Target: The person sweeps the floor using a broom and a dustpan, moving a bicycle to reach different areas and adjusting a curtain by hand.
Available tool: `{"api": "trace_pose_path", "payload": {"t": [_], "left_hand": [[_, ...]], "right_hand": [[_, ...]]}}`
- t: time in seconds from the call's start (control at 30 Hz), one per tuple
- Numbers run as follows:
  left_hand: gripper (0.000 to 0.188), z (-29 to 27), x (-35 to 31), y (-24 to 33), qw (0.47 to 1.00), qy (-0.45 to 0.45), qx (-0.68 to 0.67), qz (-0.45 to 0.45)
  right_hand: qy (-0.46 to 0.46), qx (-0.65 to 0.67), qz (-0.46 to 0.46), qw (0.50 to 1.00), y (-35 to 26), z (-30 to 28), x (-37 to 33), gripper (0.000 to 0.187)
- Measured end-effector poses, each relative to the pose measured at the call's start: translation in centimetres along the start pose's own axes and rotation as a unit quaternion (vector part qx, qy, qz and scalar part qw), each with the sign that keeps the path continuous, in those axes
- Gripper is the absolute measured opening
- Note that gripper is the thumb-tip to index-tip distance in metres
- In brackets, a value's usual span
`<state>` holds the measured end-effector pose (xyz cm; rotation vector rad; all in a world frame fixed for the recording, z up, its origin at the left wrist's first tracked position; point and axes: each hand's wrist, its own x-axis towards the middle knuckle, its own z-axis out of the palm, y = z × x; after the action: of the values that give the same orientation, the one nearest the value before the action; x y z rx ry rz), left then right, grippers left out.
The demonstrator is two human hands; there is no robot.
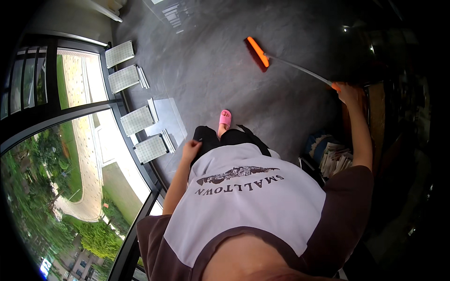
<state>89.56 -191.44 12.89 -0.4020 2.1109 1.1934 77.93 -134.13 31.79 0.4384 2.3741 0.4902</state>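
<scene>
My right hand is closed round the orange grip at the end of a broom's long grey handle. The broom has an orange head with dark red bristles and lies out ahead of me, against the floor. My right arm reaches forward and out to the side. At my left thigh hangs my left hand, its fingers curled in beside the black shorts. Whether anything is in those fingers is too small to make out. A pink slipper on my foot shows on the floor between me and the broom.
Smooth grey floor stretches ahead. Along the tall window on the left stand several pale patterned panels with white slatted parts beside them. On the right, a stack of papers or books sits by a dark wooden cabinet.
</scene>
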Motion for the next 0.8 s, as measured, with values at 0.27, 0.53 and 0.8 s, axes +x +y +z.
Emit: {"api": "trace_pose_path", "payload": {"t": [0.27, 0.53, 0.8], "left_hand": [[0.026, -2.9, -1.6, -5.9, 0.975, -0.013, -0.095, -0.202], [0.065, -1.8, 1.7, -4.2, 0.981, -0.104, -0.049, -0.156], [0.051, -4.8, 8.2, -7.6, 0.984, -0.178, 0.017, 0.025]], "right_hand": [[0.054, -0.094, -0.013, 0.994, -3.1, -2.8, 2.8, 0.024], [0.103, 0.05, -0.052, 0.992, -5.6, -7.4, -1.0, 0.027], [0.072, 0.208, -0.128, 0.967, -18.7, -12.3, -1.6, 0.033]]}}
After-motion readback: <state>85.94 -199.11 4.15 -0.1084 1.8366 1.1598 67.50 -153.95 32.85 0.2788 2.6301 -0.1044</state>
